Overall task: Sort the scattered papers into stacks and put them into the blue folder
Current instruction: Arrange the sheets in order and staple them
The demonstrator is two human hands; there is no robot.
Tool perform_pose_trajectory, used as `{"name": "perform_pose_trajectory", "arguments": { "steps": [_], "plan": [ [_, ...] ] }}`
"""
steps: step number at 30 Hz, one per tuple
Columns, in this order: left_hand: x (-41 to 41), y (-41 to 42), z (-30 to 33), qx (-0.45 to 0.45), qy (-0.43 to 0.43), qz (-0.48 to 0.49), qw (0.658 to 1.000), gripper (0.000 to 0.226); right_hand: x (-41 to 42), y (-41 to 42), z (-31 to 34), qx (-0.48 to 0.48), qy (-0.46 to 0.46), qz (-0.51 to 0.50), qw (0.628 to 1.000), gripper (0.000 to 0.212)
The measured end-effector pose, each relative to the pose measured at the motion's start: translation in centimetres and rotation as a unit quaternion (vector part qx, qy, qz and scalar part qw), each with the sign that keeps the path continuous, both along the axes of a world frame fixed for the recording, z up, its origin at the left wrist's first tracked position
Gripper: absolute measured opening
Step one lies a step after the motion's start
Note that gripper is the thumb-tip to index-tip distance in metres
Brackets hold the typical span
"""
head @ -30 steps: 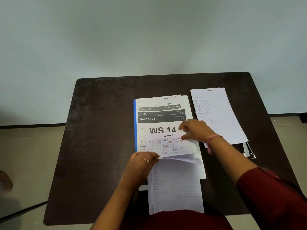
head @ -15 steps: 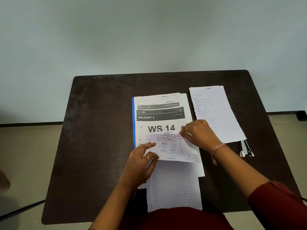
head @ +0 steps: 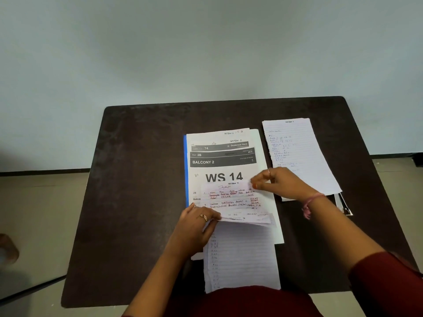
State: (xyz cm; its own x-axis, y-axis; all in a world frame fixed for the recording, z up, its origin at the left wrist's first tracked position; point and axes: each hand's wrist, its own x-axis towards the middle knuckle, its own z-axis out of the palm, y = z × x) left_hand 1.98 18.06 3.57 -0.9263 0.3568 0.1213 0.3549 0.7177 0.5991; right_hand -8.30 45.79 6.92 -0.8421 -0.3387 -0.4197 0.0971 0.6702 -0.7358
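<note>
Dark table (head: 142, 202) by a pale wall (head: 206, 46)
The table is standing on a beige floor (head: 39, 216), its far edge meeting the wall.

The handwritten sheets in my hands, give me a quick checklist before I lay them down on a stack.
1. Left hand grips the handwritten sheets at their near left edge: ok.
2. Right hand pinches their far right corner: ok.
3. Sheets squared with each other: not ok, lower edges fan apart.
4. Blue folder reachable: cannot tell, only its left edge shows under the WS 14 sheet.
5. Lined stack on the right unobstructed: ok.
6. Section label read: cannot tell, too blurred.
</note>
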Motion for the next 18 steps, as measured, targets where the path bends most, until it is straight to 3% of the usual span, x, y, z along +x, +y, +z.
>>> {"name": "perform_pose_trajectory", "arguments": {
  "steps": [3,6,10,14,18],
  "plan": [
    [0.3,0.1,-0.3,0.007,-0.052,0.021,0.998,0.018,-1.2,-1.1,-1.2,0.129,0.043,0.064,0.989,0.029],
    [0.3,0.0,-0.3,-0.004,-0.040,-0.006,0.999,0.021,-1.8,-2.1,-1.8,0.190,0.054,0.083,0.977,0.027],
    [0.2,-0.1,-0.3,0.005,0.020,-0.025,0.999,0.021,-1.6,-2.3,-1.8,0.206,0.080,0.076,0.972,0.010],
    [0.5,0.2,-0.2,0.008,0.023,-0.021,0.999,0.015,-0.2,-1.7,-1.3,0.205,0.137,0.083,0.966,0.010],
    [0.5,0.2,-0.3,0.002,-0.013,-0.012,1.000,0.008,1.1,-0.9,-0.2,0.155,0.084,0.100,0.979,0.007]
  ]
}}
